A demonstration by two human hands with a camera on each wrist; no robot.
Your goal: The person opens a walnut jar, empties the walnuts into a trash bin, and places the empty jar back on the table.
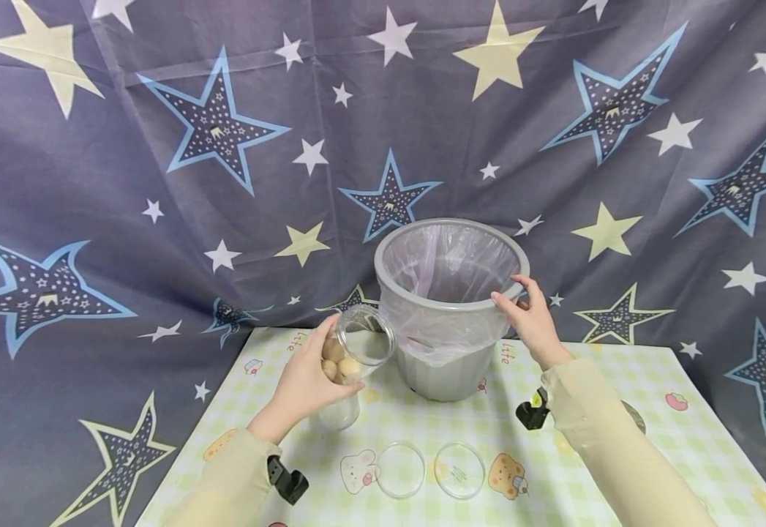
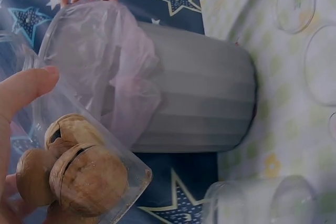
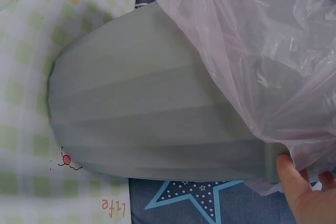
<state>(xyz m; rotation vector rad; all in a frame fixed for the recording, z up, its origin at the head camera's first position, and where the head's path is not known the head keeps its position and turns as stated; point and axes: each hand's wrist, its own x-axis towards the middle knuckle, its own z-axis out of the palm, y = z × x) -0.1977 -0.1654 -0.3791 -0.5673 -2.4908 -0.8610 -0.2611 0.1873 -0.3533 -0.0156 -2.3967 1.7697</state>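
Note:
My left hand [image 1: 300, 380] grips a clear plastic jar [image 1: 371, 338] over the table. The jar is tilted, its open mouth towards the grey trash bin [image 1: 447, 373]. Several walnuts [image 2: 89, 179] sit at the bottom of the jar; some show cracks in their shells. A thin translucent pinkish bag [image 3: 252, 51] lines the bin and is folded over its outside. At the bin's right side, my right hand [image 1: 532, 320] holds the rim between thumb and fingers. The bin stands upright near the table's back edge.
Below the held jar stands another clear jar [image 2: 257, 203]. Two round clear lids, a left lid [image 1: 401, 470] and a right lid [image 1: 459, 471], lie on the checked tablecloth [image 1: 554, 490]. Behind the table hangs a dark star-patterned curtain [image 1: 277, 190]. A round greyish thing [image 1: 634, 417] shows beside the right sleeve.

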